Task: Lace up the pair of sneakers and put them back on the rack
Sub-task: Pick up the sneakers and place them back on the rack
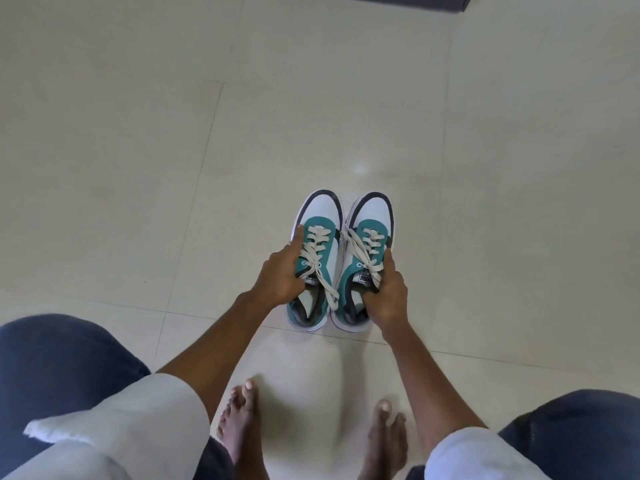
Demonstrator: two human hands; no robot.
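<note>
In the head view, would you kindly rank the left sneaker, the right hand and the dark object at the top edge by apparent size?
1. left sneaker
2. right hand
Unranked: dark object, cropped by the frame and farther away, so its size is unsure.

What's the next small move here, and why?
Probably lift both sneakers together off the floor. The left hand has its grip on the left sneaker and the right hand on the right sneaker; both look laced, side by side. No rack is clearly in view.
</note>
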